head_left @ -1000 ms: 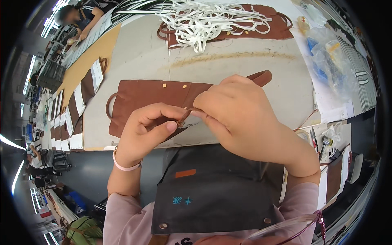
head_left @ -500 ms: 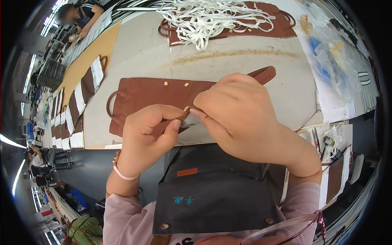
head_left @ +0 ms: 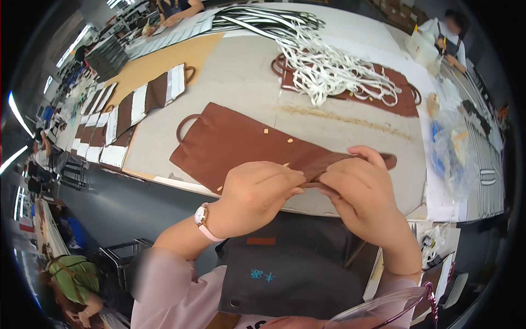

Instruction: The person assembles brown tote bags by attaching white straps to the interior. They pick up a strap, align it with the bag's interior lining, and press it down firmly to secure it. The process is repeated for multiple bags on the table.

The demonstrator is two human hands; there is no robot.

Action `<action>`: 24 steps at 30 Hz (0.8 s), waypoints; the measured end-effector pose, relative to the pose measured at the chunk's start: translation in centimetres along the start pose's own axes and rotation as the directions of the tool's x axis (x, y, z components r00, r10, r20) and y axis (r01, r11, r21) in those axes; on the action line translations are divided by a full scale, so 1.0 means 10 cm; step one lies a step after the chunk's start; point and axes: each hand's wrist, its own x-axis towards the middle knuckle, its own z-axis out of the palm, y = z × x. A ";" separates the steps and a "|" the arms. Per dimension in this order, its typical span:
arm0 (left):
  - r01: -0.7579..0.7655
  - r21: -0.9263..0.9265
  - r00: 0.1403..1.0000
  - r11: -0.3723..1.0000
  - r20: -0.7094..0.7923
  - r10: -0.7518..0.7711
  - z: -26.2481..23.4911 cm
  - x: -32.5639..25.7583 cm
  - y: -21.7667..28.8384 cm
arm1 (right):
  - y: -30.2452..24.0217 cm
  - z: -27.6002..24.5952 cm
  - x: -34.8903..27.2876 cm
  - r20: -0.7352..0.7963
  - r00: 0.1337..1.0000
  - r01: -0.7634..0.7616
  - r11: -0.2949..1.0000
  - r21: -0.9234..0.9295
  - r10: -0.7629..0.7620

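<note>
A brown leather-like bag panel [head_left: 230,142] lies slantwise on the table in front of me. A handle loop [head_left: 182,129] sticks out at its left end, and small pale-yellow squares dot its surface. My left hand [head_left: 257,192] is closed, its fingertips pinching the panel's near edge. Beside it, my right hand [head_left: 359,189] pinches the same edge with thumb and bent fingers, its index finger raised. Between the two sets of fingertips a short folded stretch of brown edge shows. The panel's right end is partly hidden behind my right hand.
A tangle of white strips [head_left: 329,66] lies over another brown panel [head_left: 402,93] at the back. Brown-and-white pieces [head_left: 139,104] lie at the left. Clear plastic bags [head_left: 452,142] sit at the right. Co-workers are at the far side and lower left.
My view has turned, so the table things sit farther right. My hands have moved to the right along the panel's near edge, and its right end is now bunched near my right hand.
</note>
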 end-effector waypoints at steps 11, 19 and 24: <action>0.587 0.528 0.793 0.614 -0.223 -0.567 -0.72 -1.12 -2.64 | -0.07 -0.66 0.13 0.567 0.800 -0.088 0.974 -0.208 0.194; 0.636 0.705 0.691 0.314 -0.339 -0.638 -0.85 -1.37 -3.06 | 0.06 -0.60 0.70 0.726 0.616 0.110 0.881 -0.461 0.304; 0.843 0.468 0.536 0.265 -0.697 -0.476 -1.70 -2.16 -2.43 | 0.48 -0.32 1.60 0.597 0.797 0.345 0.744 -0.573 0.091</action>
